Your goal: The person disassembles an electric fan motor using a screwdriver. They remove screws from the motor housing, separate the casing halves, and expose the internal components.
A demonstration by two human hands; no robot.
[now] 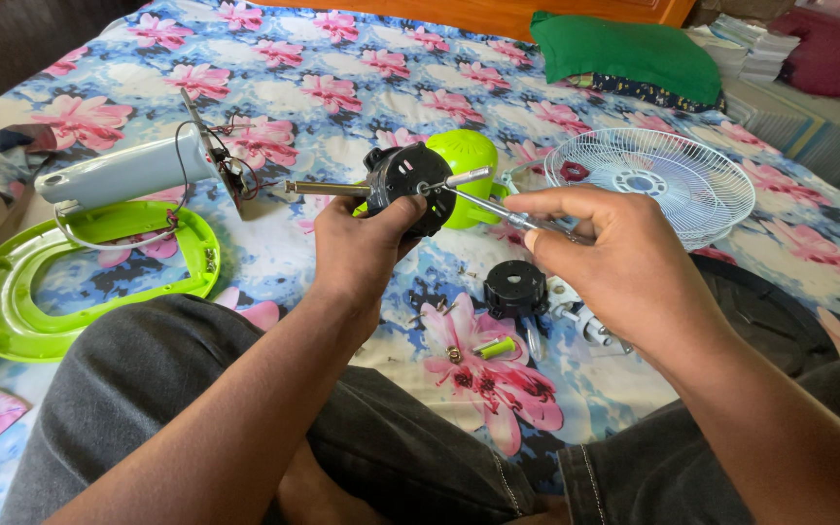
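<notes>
The left hand (360,255) grips a round black metal fan motor (408,188) from below, fingers wrapped around its body and thumb pressed on the near face, holding it up above the floral bedsheet (342,97). A brass-coloured steel shaft (326,188) sticks out of the motor toward the left. The right hand (614,261) pinches a slim silver screwdriver (483,207) between thumb and fingertips, fingers closed around its shank, the tip set against the centre of the motor's face. Just behind the motor lies a lime-green plastic housing (467,156). To the right rests a white wire fan guard (649,181), and nearer the knees a small black round cap (514,287) sits on the sheet beside loose screws and a white plastic piece (585,321). On the left lie a lime-green oval base (70,292) and a grey plastic column (123,173) with trailing wires. A green pillow (634,53) sits at the far edge.
</notes>
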